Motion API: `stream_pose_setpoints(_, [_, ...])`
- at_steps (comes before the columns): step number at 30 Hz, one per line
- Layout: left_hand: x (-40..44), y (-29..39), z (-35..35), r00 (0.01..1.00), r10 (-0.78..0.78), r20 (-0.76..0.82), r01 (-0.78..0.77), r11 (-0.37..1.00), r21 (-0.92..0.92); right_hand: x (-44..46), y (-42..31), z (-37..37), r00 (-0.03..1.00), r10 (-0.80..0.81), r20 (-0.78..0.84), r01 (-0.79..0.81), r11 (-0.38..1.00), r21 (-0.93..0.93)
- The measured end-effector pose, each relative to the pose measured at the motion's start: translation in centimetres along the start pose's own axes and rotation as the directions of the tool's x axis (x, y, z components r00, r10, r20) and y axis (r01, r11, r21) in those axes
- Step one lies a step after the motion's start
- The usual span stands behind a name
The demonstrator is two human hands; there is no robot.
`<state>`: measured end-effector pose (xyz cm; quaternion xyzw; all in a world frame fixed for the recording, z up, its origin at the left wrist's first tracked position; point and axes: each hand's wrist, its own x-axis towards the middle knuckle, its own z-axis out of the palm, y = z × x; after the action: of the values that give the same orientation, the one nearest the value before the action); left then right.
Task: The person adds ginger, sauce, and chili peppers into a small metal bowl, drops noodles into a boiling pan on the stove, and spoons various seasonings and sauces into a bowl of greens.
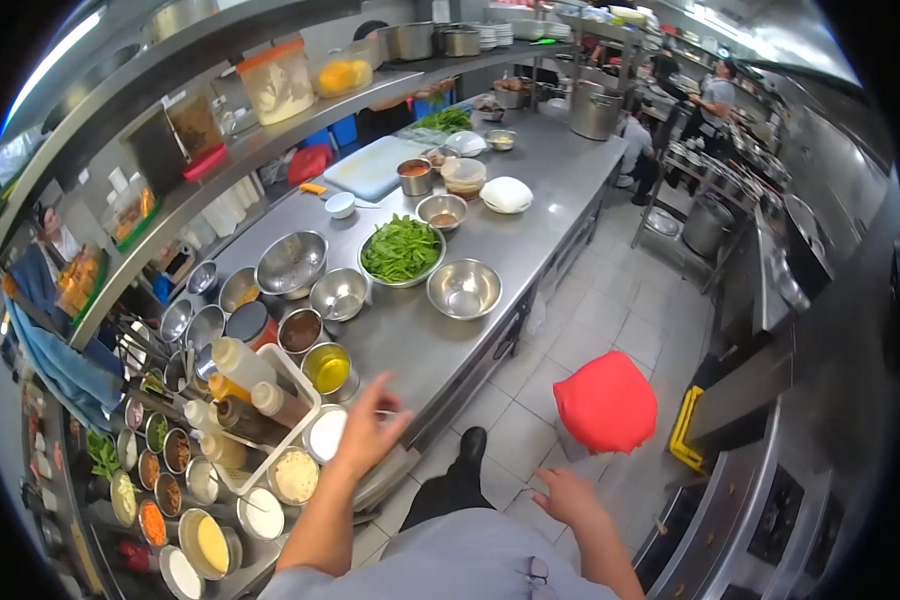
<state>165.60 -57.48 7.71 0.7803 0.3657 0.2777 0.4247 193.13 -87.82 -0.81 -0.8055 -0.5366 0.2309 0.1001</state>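
Note:
My left hand (372,425) is above the steel counter's near edge, fingers apart and holding nothing. Close to it are a round container of white contents (327,434) and a steel pot of yellow liquid (330,375). A white basket (305,385) of squeeze bottles (240,362) stands just left of them. Further along the counter are a bowl of green leaves (403,248) and a steel bowl (465,289) with nothing in it. Over the floor, my right hand (567,497) hangs with loosely bent fingers and nothing in it. Nearest to it is a red-covered bin or stool (606,402).
Several containers of chopped ingredients (153,522) fill the lower left. A shelf (270,135) runs above the counter, where a white cutting board (370,168) lies further back. Stoves (776,520) line the right side. Other people (710,100) stand in the far aisle.

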Motion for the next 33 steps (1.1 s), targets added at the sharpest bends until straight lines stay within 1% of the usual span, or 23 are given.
stream_pose_setpoints(1, [2.1, 0.4, 2.1, 0.997, -0.014, 0.075, 0.020, 0.997, -0.075, 2.2, 0.1, -0.4, 0.999, -0.033, -0.001, 0.033, 0.995, 0.090])
stream_pose_setpoints(2, [4.6, 0.6, 3.5, 0.998, -0.030, 0.058, 0.034, 0.996, -0.079, 4.4, 1.0, -0.2, 0.999, -0.048, 0.015, 0.047, 0.996, 0.081])
stream_pose_setpoints(5, [12.6, -0.5, 5.8, 0.986, -0.058, 0.156, 0.094, 0.967, -0.236, 8.8, 5.5, 0.8, 0.996, 0.028, 0.091, -0.029, 0.999, 0.019])
stream_pose_setpoints(7, [18.4, -3.4, 7.2, 0.978, -0.123, 0.168, 0.099, 0.984, 0.147, 10.3, 9.2, 0.5, 0.967, 0.232, 0.109, -0.236, 0.972, 0.018])
stream_pose_setpoints(8, [20.8, -5.2, 7.9, 0.977, -0.130, 0.170, 0.107, 0.985, 0.137, 10.7, 11.4, 0.8, 0.965, 0.237, 0.116, -0.239, 0.971, 0.008])
stream_pose_setpoints(10, [24.8, -8.0, 9.3, 0.983, -0.004, 0.185, -0.061, 0.936, 0.346, 11.6, 16.1, 1.7, 0.891, 0.410, 0.196, -0.409, 0.911, -0.049])
stream_pose_setpoints(11, [26.4, -6.8, 9.2, 0.967, -0.131, 0.220, 0.043, 0.929, 0.367, 12.0, 17.7, 1.7, 0.884, 0.420, 0.205, -0.418, 0.907, -0.054])
stream_pose_setpoints(13, [29.0, -9.3, 10.4, 0.964, -0.102, 0.246, 0.028, 0.958, 0.287, 12.2, 20.0, 2.3, 0.759, 0.593, 0.269, -0.623, 0.782, 0.032])
stream_pose_setpoints(14, [30.0, -10.7, 10.9, 0.965, -0.061, 0.256, 0.006, 0.978, 0.210, 12.3, 20.7, 3.1, 0.752, 0.596, 0.282, -0.628, 0.778, 0.028])
stream_pose_setpoints(15, [30.9, -10.5, 11.0, 0.962, -0.071, 0.262, 0.014, 0.977, 0.212, 12.4, 21.7, 4.1, 0.712, 0.642, 0.283, -0.692, 0.711, 0.129])
stream_pose_setpoints(16, [31.5, -9.8, 11.0, 0.960, 0.001, 0.279, -0.052, 0.983, 0.175, 12.0, 23.1, 5.9, 0.670, 0.685, 0.288, -0.742, 0.632, 0.224])
stream_pose_setpoints(17, [32.0, -9.0, 10.9, 0.954, 0.073, 0.289, -0.116, 0.984, 0.134, 9.0, 31.0, 15.5, 0.748, 0.616, 0.247, -0.659, 0.645, 0.386])
stream_pose_setpoints(18, [32.6, -8.0, 10.6, 0.958, 0.064, 0.281, -0.105, 0.985, 0.134, 6.7, 36.0, 22.1, 0.818, 0.539, 0.203, -0.552, 0.634, 0.541])
stream_pose_setpoints(19, [32.9, -6.8, 10.1, 0.965, 0.080, 0.251, -0.095, 0.994, 0.051, 5.8, 35.8, 23.4, 0.876, 0.456, 0.157, -0.433, 0.599, 0.673])
stream_pose_setpoints(20, [33.2, -5.8, 9.5, 0.973, 0.096, 0.212, -0.091, 0.995, -0.030, 5.7, 35.1, 21.9, 0.777, 0.566, 0.277, -0.619, 0.604, 0.503])
stream_pose_setpoints(21, [33.5, -5.1, 8.5, 0.977, 0.086, 0.193, -0.083, 0.996, -0.025, 6.8, 33.3, 19.1, 0.743, 0.592, 0.312, -0.666, 0.606, 0.435])
stream_pose_setpoints(23, [33.6, -4.6, 6.5, 0.996, 0.094, -0.011, -0.092, 0.992, 0.082, 9.5, 32.0, 15.9, 0.733, 0.597, 0.327, -0.680, 0.622, 0.388])
stream_pose_setpoints(24, [33.5, -4.9, 5.3, 0.997, 0.079, -0.021, -0.077, 0.994, 0.081, 10.9, 32.1, 14.8, 0.738, 0.593, 0.323, -0.675, 0.637, 0.373])
stream_pose_setpoints(26, [33.3, -6.0, 2.4, 0.969, 0.098, -0.228, -0.082, 0.993, 0.080, 13.8, 32.2, 12.5, 0.755, 0.579, 0.308, -0.656, 0.667, 0.353])
stream_pose_setpoints(28, [32.7, -7.8, -0.1, 0.948, -0.010, -0.317, 0.080, 0.975, 0.209, 16.4, 32.2, 10.5, 0.767, 0.574, 0.287, -0.642, 0.690, 0.334])
stream_pose_setpoints(30, [31.8, -8.7, -2.8, 0.906, 0.024, -0.423, 0.166, 0.898, 0.408, 19.0, 31.4, 8.1, 0.777, 0.567, 0.276, -0.629, 0.717, 0.300])
stream_pose_setpoints(31, [31.2, -9.2, -3.8, 0.903, 0.019, -0.430, 0.176, 0.896, 0.408, 19.9, 31.0, 7.1, 0.782, 0.560, 0.271, -0.621, 0.731, 0.281])
stream_pose_setpoints(33, [30.1, -9.8, -5.2, 0.824, 0.027, -0.566, 0.297, 0.830, 0.471, 21.5, 30.4, 5.7, 0.796, 0.541, 0.271, -0.600, 0.764, 0.238])
